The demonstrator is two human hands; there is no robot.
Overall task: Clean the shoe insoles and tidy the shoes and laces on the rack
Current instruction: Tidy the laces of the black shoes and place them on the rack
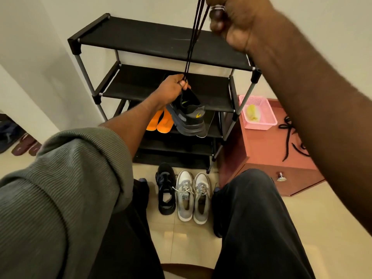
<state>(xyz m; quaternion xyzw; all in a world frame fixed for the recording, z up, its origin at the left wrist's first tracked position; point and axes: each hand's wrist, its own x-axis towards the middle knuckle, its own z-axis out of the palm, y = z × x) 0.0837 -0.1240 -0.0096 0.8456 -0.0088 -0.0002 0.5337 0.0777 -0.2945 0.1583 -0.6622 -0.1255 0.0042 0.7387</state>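
Observation:
My left hand grips a black sneaker with yellow marks by its top, holding it in the air in front of the black shoe rack. My right hand, raised high at the top of the view, pinches the black lace, which runs taut in several strands down to the sneaker. Two orange insoles lie on a lower shelf behind the sneaker. On the floor stand another black sneaker and a grey pair.
A reddish-brown cabinet right of the rack carries a pink basket with a yellow cloth and a loose black lace. Brown sandals lie at the left wall. My legs in dark trousers fill the foreground.

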